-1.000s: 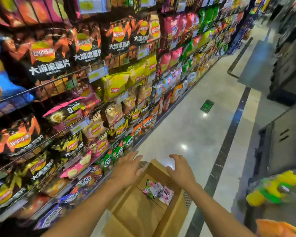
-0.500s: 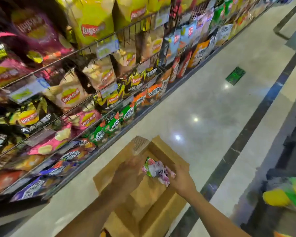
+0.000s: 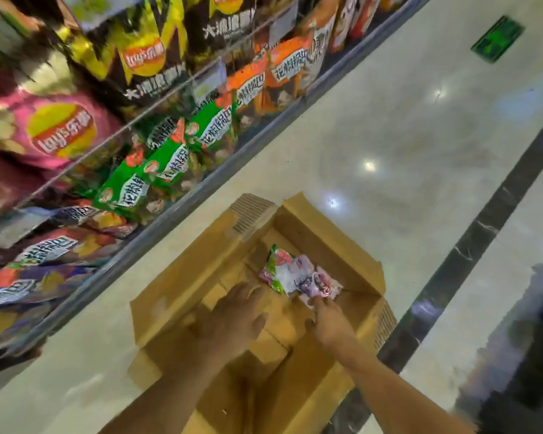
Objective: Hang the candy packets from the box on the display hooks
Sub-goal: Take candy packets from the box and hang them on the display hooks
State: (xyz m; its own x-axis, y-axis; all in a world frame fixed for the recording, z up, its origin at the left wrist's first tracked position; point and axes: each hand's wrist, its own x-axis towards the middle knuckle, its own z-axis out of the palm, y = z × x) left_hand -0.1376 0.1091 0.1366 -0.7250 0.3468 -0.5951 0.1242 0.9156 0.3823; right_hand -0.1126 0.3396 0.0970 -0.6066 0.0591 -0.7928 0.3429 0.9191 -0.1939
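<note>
An open cardboard box [image 3: 322, 236] stands on the shop floor in front of me. A small heap of candy packets [image 3: 297, 274], pink, white and green, lies at its far right inner corner. My left hand [image 3: 232, 321] reaches into the box with fingers spread, just left of the heap and holding nothing. My right hand [image 3: 329, 324] is also inside the box, its fingertips touching the near edge of the packets without closing round them. The image is blurred by motion.
Wire racks [image 3: 157, 111] full of chip and snack bags fill the left side, their lowest row close to the box's left flap. Glossy pale floor [image 3: 389, 126] lies beyond, with a dark stripe [image 3: 470, 242] on the right and a green floor sign [image 3: 497, 39].
My view has tilted down and come closer to the box. Both hands have gone from its rim down inside, towards the packets.
</note>
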